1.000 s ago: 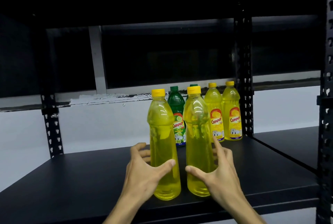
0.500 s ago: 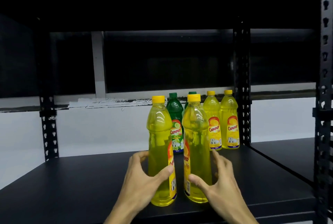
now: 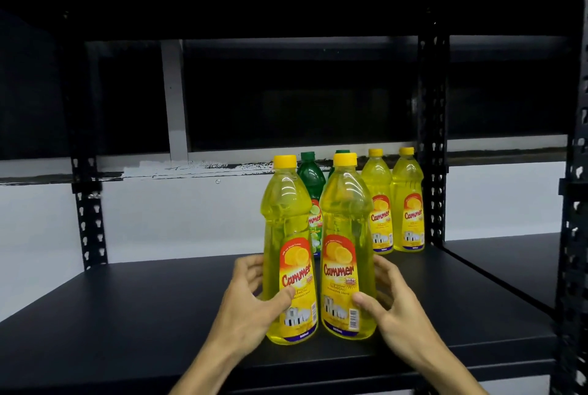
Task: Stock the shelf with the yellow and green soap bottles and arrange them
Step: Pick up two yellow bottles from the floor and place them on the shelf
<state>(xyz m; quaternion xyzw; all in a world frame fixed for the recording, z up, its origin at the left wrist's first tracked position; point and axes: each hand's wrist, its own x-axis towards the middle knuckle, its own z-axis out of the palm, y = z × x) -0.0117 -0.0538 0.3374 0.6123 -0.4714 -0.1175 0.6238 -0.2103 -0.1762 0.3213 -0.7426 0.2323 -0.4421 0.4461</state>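
Note:
Two yellow soap bottles stand upright side by side near the front of the black shelf [image 3: 127, 315], labels facing me. My left hand [image 3: 251, 299] grips the left yellow bottle [image 3: 288, 235] low down, thumb across the label. My right hand [image 3: 391, 305] grips the right yellow bottle [image 3: 345, 235] the same way. At the back of the shelf stand two green bottles [image 3: 311, 178], partly hidden behind the front pair, and two more yellow bottles [image 3: 378, 203], [image 3: 409, 200] beside them on the right.
A black perforated upright [image 3: 432, 140] stands just right of the back bottles, another upright [image 3: 87, 203] at the back left, and a front post [image 3: 572, 235] at the far right. A neighbouring shelf [image 3: 509, 254] continues to the right. An upper shelf overhangs, dark.
Both front bottles have been turned about their upright axes, so their labels now face me. My hands went from loosely around them to gripping them.

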